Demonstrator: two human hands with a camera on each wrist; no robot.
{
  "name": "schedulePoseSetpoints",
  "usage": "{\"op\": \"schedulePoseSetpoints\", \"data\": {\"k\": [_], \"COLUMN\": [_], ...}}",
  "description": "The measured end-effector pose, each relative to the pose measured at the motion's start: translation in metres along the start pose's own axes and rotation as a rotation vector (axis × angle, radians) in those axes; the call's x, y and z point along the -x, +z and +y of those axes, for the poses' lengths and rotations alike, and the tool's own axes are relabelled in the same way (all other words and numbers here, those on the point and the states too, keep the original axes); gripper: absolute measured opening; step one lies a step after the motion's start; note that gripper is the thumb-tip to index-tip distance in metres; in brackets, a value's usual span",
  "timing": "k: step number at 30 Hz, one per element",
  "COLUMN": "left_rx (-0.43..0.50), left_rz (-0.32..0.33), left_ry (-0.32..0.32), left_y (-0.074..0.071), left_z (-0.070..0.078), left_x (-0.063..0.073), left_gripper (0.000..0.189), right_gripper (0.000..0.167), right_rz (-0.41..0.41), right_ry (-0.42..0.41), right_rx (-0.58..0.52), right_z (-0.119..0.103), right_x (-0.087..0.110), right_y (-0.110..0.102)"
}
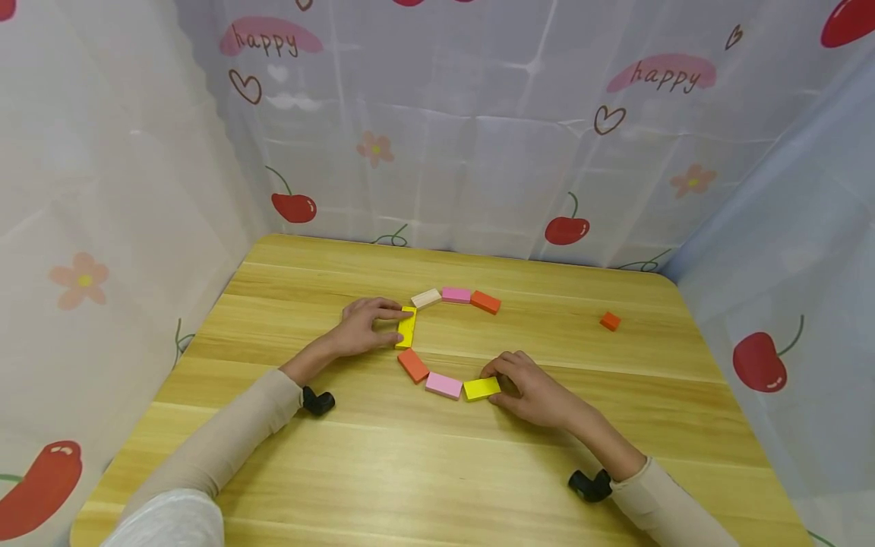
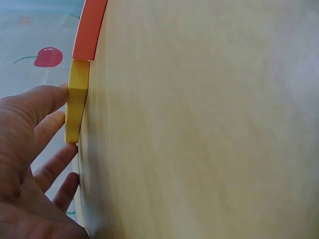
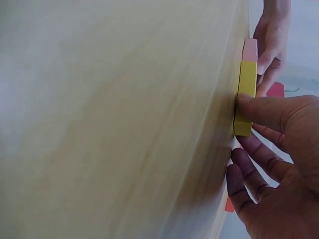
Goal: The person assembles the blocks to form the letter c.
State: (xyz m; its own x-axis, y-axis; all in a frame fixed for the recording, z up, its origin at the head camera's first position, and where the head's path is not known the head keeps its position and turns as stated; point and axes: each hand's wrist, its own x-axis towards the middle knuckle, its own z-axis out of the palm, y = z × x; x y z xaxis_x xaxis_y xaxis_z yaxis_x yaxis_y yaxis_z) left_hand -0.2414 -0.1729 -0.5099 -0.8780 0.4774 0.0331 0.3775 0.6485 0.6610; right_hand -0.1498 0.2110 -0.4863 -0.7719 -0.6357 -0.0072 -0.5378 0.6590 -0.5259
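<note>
In the head view, wooden blocks lie end to end in a curve that is open on its right side. My left hand (image 1: 365, 327) rests its thumb and index finger on the yellow block (image 1: 407, 331) at the curve's left; its other fingers are spread. At the near end, my right hand (image 1: 533, 387) pinches another yellow block (image 1: 480, 390) between thumb and index finger. The right wrist view shows that thumb (image 3: 264, 109) against the block's near side. Beside this block lies a pink block (image 1: 443, 386), then an orange-red block (image 1: 413, 365).
Along the far part of the curve sit a plain wood block (image 1: 426, 298), a pink block (image 1: 456, 295) and an orange-red block (image 1: 486, 302). A small orange block (image 1: 611, 321) lies apart at the right of the wooden table (image 1: 410, 471). Printed curtains (image 1: 465, 167) stand around the table.
</note>
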Motion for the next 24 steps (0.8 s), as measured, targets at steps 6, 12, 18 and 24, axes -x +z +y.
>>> {"op": "schedulePoseSetpoints", "data": {"k": [6,12,18,24], "left_rx": [0.002,-0.001,-0.008,-0.006], "left_rz": [-0.001,-0.001,-0.004,0.002], "left_ry": [0.005,0.008,0.0,0.01], "left_y": [0.0,0.0,0.0,0.0], "left_z": [0.0,0.0,0.0,0.0], "left_x": [0.0,0.0,-0.001,0.0], "left_gripper": [0.051,0.051,0.051,0.051], "right_gripper": [0.04,0.039,0.037,0.035], "right_rz": [0.0,0.018,0.067,0.131], "right_ry": [0.005,0.014,0.01,0.043], "right_rx": [-0.012,-0.016,0.0,-0.004], "right_z": [0.002,0.009,0.026,0.05], "right_x": [0.002,0.008,0.016,0.026], "right_y": [-0.001,-0.007,-0.015,-0.026]}}
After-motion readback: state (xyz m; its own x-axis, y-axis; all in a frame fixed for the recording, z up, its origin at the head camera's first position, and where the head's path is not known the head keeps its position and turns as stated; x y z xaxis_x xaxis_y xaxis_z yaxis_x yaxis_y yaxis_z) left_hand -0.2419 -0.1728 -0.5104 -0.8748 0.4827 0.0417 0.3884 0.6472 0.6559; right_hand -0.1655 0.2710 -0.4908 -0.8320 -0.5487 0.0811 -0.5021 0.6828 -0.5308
